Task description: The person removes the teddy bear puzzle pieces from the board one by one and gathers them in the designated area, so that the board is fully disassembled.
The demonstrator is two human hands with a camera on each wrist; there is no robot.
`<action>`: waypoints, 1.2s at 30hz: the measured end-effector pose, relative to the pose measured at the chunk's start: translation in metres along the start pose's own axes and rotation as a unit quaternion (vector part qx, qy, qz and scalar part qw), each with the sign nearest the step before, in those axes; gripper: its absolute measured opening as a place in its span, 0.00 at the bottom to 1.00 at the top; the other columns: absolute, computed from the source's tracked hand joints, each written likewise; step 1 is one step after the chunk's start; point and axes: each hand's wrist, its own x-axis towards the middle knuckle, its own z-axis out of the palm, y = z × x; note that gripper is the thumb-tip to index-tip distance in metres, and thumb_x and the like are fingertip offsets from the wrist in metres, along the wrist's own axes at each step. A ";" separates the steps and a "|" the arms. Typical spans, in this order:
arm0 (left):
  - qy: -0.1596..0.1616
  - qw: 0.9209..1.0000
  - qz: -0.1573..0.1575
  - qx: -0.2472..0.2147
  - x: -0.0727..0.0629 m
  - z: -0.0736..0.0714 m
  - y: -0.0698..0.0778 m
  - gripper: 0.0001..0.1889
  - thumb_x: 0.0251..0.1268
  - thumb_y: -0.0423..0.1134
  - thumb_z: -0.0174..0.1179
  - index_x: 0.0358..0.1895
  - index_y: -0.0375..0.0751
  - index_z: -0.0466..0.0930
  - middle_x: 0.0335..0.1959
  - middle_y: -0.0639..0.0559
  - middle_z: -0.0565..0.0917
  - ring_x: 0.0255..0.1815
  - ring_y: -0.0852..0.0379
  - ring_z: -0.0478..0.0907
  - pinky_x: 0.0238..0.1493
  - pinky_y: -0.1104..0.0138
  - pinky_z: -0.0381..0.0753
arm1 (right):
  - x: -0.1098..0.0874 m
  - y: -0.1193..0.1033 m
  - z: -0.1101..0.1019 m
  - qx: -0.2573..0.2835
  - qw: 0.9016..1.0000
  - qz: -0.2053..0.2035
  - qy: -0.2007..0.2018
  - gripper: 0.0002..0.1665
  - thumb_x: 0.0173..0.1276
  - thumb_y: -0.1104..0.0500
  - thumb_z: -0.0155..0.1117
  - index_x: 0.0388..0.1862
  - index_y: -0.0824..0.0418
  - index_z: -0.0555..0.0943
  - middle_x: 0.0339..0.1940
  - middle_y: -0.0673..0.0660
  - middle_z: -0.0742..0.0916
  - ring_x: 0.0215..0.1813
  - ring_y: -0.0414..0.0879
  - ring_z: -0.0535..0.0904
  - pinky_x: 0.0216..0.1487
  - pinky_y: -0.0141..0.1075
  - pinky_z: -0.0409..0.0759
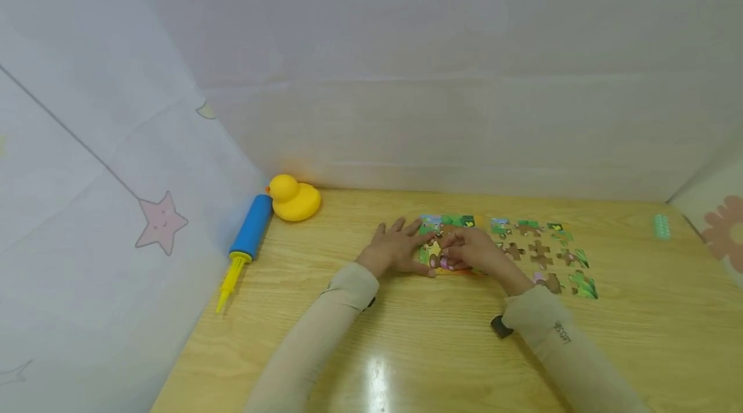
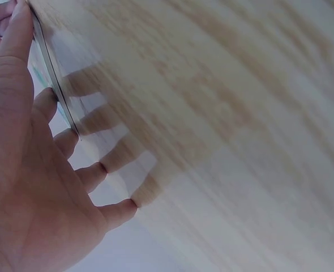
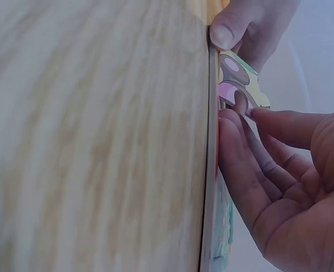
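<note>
My left hand [image 1: 395, 250] lies with fingers spread at the left side of a picture jigsaw puzzle [image 1: 431, 222], which sits in a thin flat tray [image 3: 210, 187]. Its thumb [image 3: 222, 35] rests at the tray's near edge in the right wrist view. Over the middle of the puzzle, my right hand [image 1: 473, 250] pinches a small brown jigsaw piece [image 3: 242, 102] between thumb and fingertips, beside the pink and brown picture parts. The right hand's other fingers are low at the tray's rim and hide part of the puzzle.
Several loose jigsaw pieces [image 1: 541, 254] lie in rough rows right of the tray. A yellow rubber duck [image 1: 296, 201] and a blue and yellow hand pump [image 1: 253, 226] stand at the back left. A small green object [image 1: 662, 226] lies far right. Cloth walls enclose the wooden table [image 1: 429, 335].
</note>
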 end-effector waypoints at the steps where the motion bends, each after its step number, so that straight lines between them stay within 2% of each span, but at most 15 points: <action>1: 0.000 1.000 0.000 0.000 0.000 0.000 0.000 0.50 0.54 0.83 0.50 0.81 0.76 0.45 0.86 0.60 0.40 0.86 0.42 0.38 0.78 0.33 0.45 | 0.000 0.001 0.001 -0.002 1.000 0.001 0.001 0.13 0.77 0.62 0.58 0.54 0.68 0.81 0.51 0.66 0.88 0.39 0.48 0.89 0.40 0.41 0.89; 7: -0.001 1.000 0.002 -0.002 0.000 0.003 0.001 0.50 0.54 0.83 0.50 0.80 0.77 0.44 0.86 0.59 0.39 0.86 0.42 0.38 0.79 0.33 0.44 | -0.001 0.004 0.001 0.013 1.000 0.011 0.004 0.15 0.77 0.62 0.56 0.57 0.69 0.80 0.52 0.67 0.87 0.39 0.47 0.89 0.41 0.41 0.89; 15: -0.003 1.000 0.003 0.006 0.003 0.003 0.001 0.51 0.55 0.83 0.49 0.81 0.75 0.44 0.86 0.58 0.40 0.86 0.42 0.38 0.79 0.33 0.44 | -0.004 0.014 -0.008 0.075 0.997 0.021 -0.004 0.20 0.79 0.62 0.54 0.63 0.72 0.75 0.58 0.71 0.84 0.46 0.50 0.88 0.46 0.42 0.89; 20: 0.003 1.000 -0.001 0.007 0.002 0.004 0.000 0.51 0.54 0.84 0.49 0.81 0.76 0.43 0.86 0.59 0.40 0.86 0.42 0.39 0.78 0.33 0.44 | -0.010 0.018 -0.015 0.090 0.996 0.020 -0.017 0.23 0.80 0.61 0.52 0.67 0.73 0.72 0.59 0.72 0.83 0.48 0.51 0.88 0.48 0.43 0.89; 32: 0.009 1.000 0.003 0.024 0.003 0.002 0.000 0.51 0.54 0.83 0.50 0.81 0.75 0.44 0.86 0.59 0.41 0.86 0.41 0.40 0.77 0.32 0.47 | -0.034 0.036 -0.045 0.106 0.994 0.029 -0.011 0.25 0.81 0.61 0.51 0.69 0.74 0.69 0.61 0.70 0.81 0.46 0.50 0.87 0.49 0.44 0.89; 36: 0.008 1.000 0.003 0.024 0.003 0.003 -0.001 0.51 0.54 0.83 0.49 0.81 0.75 0.44 0.86 0.59 0.40 0.86 0.41 0.40 0.77 0.32 0.47 | -0.043 0.042 -0.055 0.095 0.995 0.039 -0.003 0.25 0.81 0.59 0.50 0.70 0.73 0.68 0.64 0.70 0.79 0.47 0.48 0.86 0.49 0.42 0.88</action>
